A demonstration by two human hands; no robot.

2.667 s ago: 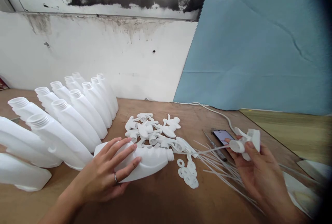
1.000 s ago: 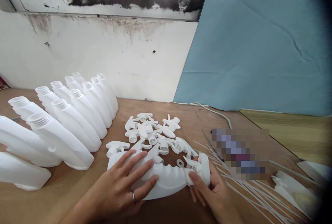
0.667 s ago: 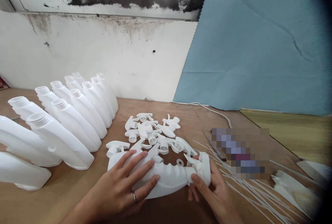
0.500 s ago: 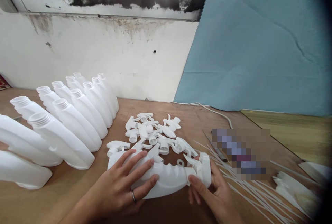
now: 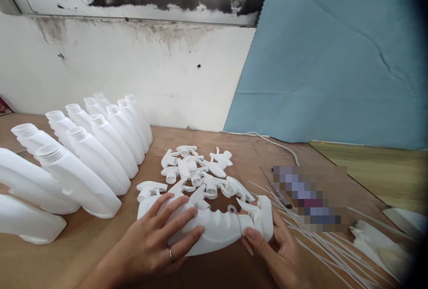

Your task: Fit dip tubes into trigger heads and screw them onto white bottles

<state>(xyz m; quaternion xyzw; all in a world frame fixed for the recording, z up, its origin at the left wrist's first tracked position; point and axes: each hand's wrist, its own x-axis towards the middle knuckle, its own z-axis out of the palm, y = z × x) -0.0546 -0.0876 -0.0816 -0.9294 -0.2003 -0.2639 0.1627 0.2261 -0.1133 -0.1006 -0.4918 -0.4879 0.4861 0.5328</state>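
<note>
A white plastic spray bottle lies on its side, its neck pointing right. My left hand, with a ring on one finger, is wrapped over the body of the bottle and holds it. At the neck sits a white trigger spray head, gripped between the thumb and fingers of my right hand. The right fingers are partly hidden behind the head. Just beyond the bottle lies a pile of loose white trigger heads. A small white ring washer rests near the bottle's neck.
Open-necked white bottles stand in rows at the left. Thin white tubes spread over the table at the right, near a pointed tool and a blurred-out item. A cable runs along the wall, below a blue cloth.
The fingers of my right hand have shifted slightly around the spray head's collar. My left hand and the bottle are almost unmoved.
</note>
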